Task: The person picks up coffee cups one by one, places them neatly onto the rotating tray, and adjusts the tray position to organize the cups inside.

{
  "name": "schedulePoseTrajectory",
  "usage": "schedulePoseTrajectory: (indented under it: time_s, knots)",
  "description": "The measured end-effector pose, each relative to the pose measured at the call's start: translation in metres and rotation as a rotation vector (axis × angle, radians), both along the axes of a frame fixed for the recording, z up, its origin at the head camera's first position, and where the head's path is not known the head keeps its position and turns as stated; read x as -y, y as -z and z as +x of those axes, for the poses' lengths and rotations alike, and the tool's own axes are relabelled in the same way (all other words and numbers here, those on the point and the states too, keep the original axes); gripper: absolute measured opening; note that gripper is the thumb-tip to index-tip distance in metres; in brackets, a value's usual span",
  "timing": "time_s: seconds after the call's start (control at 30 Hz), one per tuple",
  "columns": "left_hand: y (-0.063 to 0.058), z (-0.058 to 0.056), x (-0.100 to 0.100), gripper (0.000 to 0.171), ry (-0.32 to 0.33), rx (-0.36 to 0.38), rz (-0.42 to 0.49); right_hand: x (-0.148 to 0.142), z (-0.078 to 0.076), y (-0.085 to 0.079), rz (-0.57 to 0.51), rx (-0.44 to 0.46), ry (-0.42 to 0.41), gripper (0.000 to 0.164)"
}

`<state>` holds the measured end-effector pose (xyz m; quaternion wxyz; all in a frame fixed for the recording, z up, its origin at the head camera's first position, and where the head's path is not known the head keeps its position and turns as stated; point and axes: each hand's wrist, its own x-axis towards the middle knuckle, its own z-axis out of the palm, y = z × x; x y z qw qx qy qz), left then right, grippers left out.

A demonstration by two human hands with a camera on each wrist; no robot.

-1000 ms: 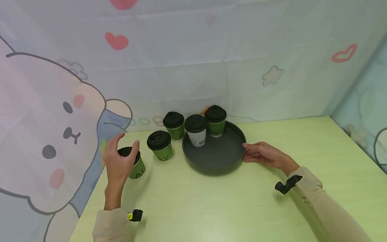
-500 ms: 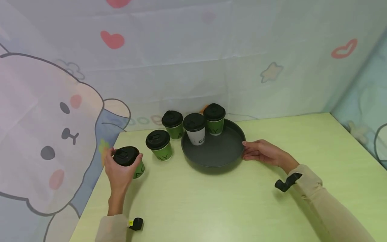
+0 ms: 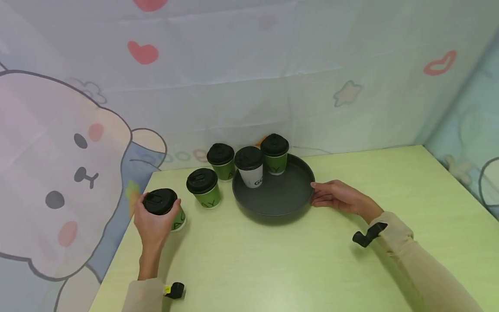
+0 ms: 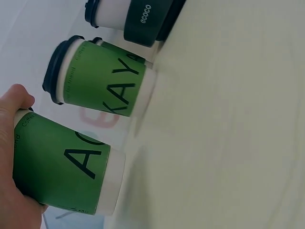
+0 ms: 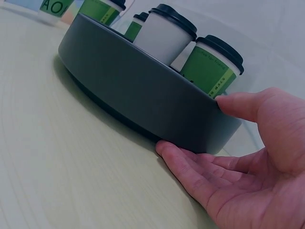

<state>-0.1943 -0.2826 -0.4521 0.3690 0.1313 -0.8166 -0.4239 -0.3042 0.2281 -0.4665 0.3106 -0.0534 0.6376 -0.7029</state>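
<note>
My left hand (image 3: 153,226) grips a green paper coffee cup (image 4: 62,162) with a black lid, thumb and fingers around its upper part. That cup stands at the left of the table, slightly tilted in the head view. My right hand (image 3: 343,198) holds the right edge of a round dark grey tray (image 3: 280,201), its thumb on the rim and its fingers at the underside (image 5: 186,171). Two lidded cups stand at the back left inside the tray: a white cup (image 3: 252,177) and a green cup (image 3: 276,165).
Two more green lidded cups stand left of the tray, a nearer cup (image 3: 209,198) and a farther cup (image 3: 225,170). Behind the pale yellow-green table (image 3: 249,260) hangs a printed cloth (image 3: 234,65). A black wrist camera (image 3: 368,235) sits on the right sleeve.
My left hand has closed its fingers around the leftmost green cup, whose lid now tips slightly left. My right hand keeps its hold on the tray. The head view shifts a little.
</note>
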Motion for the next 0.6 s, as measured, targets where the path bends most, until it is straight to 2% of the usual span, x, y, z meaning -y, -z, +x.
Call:
schedulePoseTrajectory:
  time_s: [0.3,0.43,0.6]
  knots:
    - [-0.031,0.009,-0.009,0.079,0.073,-0.099,-0.029,0.002,0.0,-0.002,-0.008,-0.001,-0.001,0.05]
    - [-0.049,0.012,-0.023,0.081,0.112,-0.102,-0.006,0.001,0.0,-0.001,-0.012,-0.002,-0.006,0.049]
    - [-0.071,0.014,-0.048,0.081,0.217,-0.138,0.02,0.0,-0.001,0.001,-0.013,0.0,0.0,0.047]
